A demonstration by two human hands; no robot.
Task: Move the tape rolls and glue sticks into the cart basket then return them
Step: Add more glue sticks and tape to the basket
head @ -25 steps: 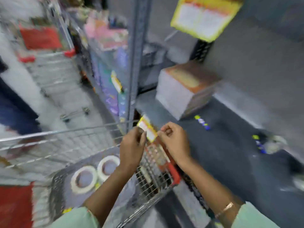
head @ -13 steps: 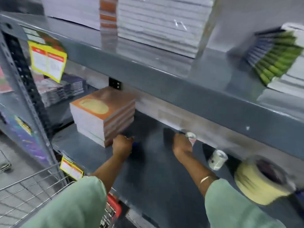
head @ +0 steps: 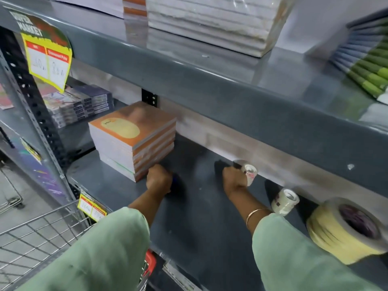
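While right hand (head: 234, 178) grips a small tape roll (head: 249, 173), left hand (head: 158, 180) is clenched, contents unclear. Rolls prob. light, stiff; take by rim.

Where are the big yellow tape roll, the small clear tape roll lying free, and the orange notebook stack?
big yellow tape roll (head: 327, 234): head view, outer side.
small clear tape roll (head: 282, 203): head view, side wall.
orange notebook stack (head: 134, 124): head view, top cover.
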